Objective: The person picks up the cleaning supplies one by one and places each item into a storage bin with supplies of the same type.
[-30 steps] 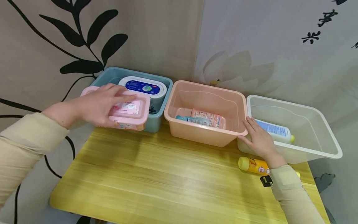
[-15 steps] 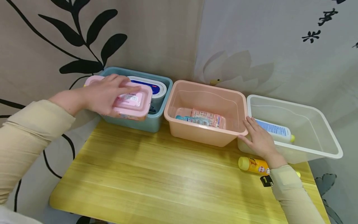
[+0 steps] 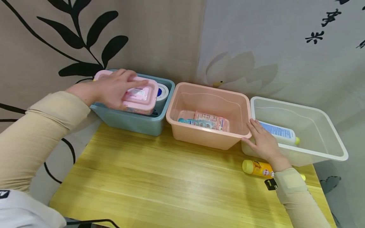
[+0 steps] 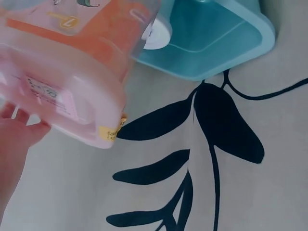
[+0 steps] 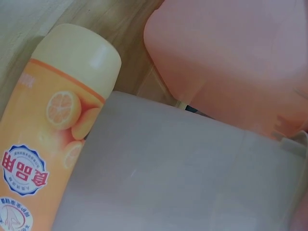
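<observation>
My left hand (image 3: 114, 90) grips a pink-lidded clear plastic tub (image 3: 142, 98) from above, thumb on the near side and fingers over the lid. In the head view the tub overlaps the opening of the blue bin (image 3: 128, 123), beside a white round-ended canister (image 3: 163, 91). In the left wrist view, orange contents show through the tub's wall (image 4: 110, 38). My right hand (image 3: 265, 145) rests with extended fingers where the rims of the peach bin (image 3: 205, 140) and the white bin (image 3: 313, 155) meet.
A yellow bottle with an orange-fruit label (image 3: 258, 167) lies on the wooden table (image 3: 159, 190) before the white bin. Inside that bin lies a white bottle (image 3: 279, 134). Pink and blue packages (image 3: 209, 119) lie in the peach bin. A patterned curtain (image 3: 159, 38) hangs behind.
My left hand has carried the pink-lidded tub back and to the right, from the blue bin's front edge to over its opening. My right hand has stayed in place.
</observation>
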The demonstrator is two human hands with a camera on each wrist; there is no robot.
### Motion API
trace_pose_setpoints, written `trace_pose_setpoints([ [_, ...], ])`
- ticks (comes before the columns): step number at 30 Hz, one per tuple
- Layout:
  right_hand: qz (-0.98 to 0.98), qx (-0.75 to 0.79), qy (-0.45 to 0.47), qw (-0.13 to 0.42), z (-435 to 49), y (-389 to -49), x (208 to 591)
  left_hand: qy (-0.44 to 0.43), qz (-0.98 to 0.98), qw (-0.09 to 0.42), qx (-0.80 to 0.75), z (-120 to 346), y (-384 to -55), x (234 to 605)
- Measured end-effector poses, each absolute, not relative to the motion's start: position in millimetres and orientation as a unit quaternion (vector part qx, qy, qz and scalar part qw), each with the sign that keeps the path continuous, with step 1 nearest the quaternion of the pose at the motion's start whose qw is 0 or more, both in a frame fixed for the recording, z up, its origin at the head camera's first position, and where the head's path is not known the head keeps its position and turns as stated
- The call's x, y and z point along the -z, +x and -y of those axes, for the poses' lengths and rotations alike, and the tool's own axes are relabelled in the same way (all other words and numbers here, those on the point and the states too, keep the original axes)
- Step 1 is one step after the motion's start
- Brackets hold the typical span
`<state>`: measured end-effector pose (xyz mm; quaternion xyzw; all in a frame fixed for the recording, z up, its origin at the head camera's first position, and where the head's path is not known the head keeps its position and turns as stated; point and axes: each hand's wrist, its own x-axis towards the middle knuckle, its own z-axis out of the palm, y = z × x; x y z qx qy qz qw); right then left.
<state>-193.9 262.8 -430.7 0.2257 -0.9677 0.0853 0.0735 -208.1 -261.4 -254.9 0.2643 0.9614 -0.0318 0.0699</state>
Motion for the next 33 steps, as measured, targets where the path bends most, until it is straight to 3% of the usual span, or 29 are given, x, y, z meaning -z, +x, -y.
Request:
trace_pose_setpoints([
  [33,0.973,-0.080,0.207,0.061,-263.2,-194.9,428.8,0.250,-0.957,0.141,0.034,243.1,-253.9,285.0],
])
